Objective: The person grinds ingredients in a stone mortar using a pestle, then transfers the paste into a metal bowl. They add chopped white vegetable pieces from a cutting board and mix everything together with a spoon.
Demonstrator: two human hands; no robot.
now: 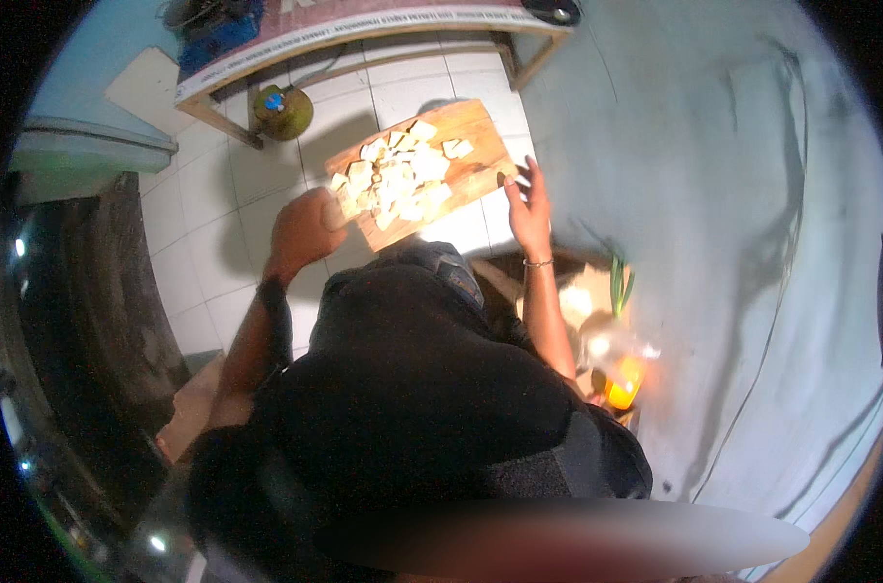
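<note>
A wooden cutting board [485, 149] is in front of my body, tilted in the view, above the white tiled floor. Pale, chunky pieces of cut food [401, 171] are heaped over its left and middle part, overexposed by bright light. A few pieces lie apart towards the right. My left hand [308, 229] is closed at the board's left end, its fingertips hidden from me. At the right corner, my right hand [530, 208] has its fingers spread, the thumb at or very near the board's edge. A thin bracelet [538, 263] circles the right wrist.
Ahead stands a low wooden-framed table [412, 25] with a printed cover. Beneath it is a green gas cylinder [284, 115] with a blue cap. Green leafy stalks [620, 286] and an orange container [626, 382] are beside my right arm. A pale wall [674, 182] rises on the right.
</note>
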